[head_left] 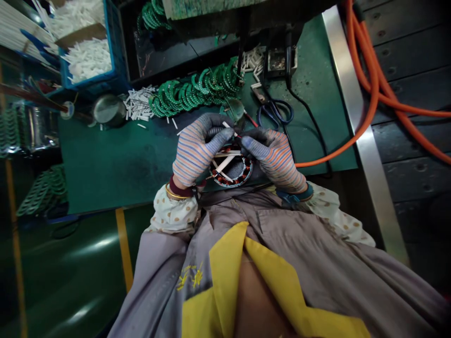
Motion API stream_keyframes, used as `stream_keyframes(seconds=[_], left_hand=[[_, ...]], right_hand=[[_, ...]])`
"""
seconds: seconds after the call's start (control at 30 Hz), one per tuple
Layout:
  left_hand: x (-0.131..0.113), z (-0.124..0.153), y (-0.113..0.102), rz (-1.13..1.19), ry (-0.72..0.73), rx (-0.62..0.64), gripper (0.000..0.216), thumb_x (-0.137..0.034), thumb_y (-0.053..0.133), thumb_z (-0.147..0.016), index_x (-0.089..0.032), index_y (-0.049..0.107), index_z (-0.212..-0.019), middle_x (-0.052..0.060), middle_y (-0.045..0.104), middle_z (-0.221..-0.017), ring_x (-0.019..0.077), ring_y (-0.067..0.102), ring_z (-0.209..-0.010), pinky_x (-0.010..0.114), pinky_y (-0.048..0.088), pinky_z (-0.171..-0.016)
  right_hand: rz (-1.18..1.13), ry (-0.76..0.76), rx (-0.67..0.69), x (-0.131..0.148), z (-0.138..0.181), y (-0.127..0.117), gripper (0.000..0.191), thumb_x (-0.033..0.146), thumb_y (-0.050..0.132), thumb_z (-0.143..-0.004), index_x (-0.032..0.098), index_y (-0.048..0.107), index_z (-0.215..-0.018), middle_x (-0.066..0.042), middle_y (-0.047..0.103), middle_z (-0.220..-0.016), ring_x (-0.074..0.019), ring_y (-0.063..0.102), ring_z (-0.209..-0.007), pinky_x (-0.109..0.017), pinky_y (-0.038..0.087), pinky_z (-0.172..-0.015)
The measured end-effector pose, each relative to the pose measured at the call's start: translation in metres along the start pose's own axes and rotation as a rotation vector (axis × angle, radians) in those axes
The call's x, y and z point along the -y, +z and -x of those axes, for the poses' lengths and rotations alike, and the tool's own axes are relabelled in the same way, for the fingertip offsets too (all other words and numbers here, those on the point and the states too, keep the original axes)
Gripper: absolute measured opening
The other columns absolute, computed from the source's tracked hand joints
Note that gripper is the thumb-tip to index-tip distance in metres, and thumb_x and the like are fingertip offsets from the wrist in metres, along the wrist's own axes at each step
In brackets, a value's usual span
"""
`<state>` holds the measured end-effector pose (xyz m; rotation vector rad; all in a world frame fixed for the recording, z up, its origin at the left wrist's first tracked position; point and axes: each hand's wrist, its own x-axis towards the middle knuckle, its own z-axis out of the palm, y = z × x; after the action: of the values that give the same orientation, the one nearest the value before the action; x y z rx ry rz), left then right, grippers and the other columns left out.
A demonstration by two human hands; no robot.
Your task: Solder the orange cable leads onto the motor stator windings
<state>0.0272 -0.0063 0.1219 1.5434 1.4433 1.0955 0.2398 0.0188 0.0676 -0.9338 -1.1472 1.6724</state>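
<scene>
In a striped glove, my left hand (195, 150) is closed, thumb against fingers, on a short white sleeve tube (229, 126). My right hand (276, 157), gloved alike, pinches close by at a thin dark red wire (238, 135); its fingertips partly hide the wire. Both hands hover over a ring-shaped motor stator (231, 183) with copper-coloured windings, which lies near the table's front edge. White sleeves (224, 163) lie across the ring. My hands cover part of its far side.
Green curved circuit boards (190, 96) lie in a row behind my hands, with loose white tubes (138, 104) beside them. Blue-handled scissors (275, 112) rest at the right. A blue bin (114, 47) of white tubes, a metal cup (109, 111) and an orange hose (369, 117) flank the green table (112, 164).
</scene>
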Motion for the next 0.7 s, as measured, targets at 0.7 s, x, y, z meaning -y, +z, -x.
stream_keyframes(seconds=[0.7], left_hand=[[-0.001,-0.013,0.014,-0.195,0.134,0.273,0.033,-0.059,0.076,-0.125,-0.027,0.081,-0.118,0.004,0.087,-0.105,0.0285,0.082,-0.094,0.048,0.070,-0.092]], right_hand=[[0.900,-0.569,-0.115,-0.033,0.040,-0.043,0.063,0.072,0.052,-0.129,0.028,0.097,-0.125,-0.010,0.094,-0.115,-0.0288,0.087,-0.108,-0.045,0.064,-0.097]])
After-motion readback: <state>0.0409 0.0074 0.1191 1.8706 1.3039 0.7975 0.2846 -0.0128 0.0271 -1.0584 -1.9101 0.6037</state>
